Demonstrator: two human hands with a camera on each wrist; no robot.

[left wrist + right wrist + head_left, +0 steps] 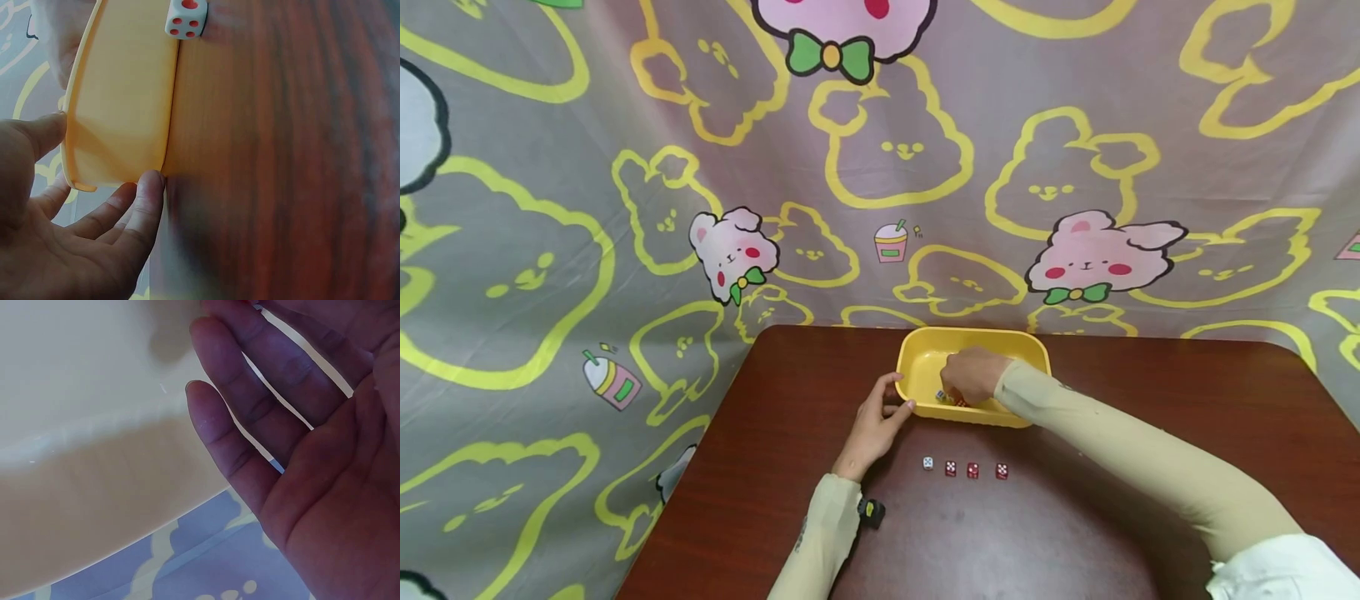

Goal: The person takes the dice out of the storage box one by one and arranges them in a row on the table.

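My left hand point(872, 423) holds the near left corner of a yellow plastic bin point(1037, 350), thumb at the rim and fingers against the outer wall. Inside the bin, my right hand point(979, 375) reaches down with its fingertips among small dice point(940, 396). A bit of a red and white die point(257, 306) shows at the pinched fingertips in the right wrist view; the rest is hidden. On the table before the bin stands a short row: a white die point(928, 463) at the left, then red dice point(973, 471) with white pips.
The dark brown wooden table point(790, 392) carries the bin near its far edge. Behind it hangs a grey curtain point(940, 183) with yellow outlines and cartoon rabbits. A black device point(872, 512) sits on the left wrist.
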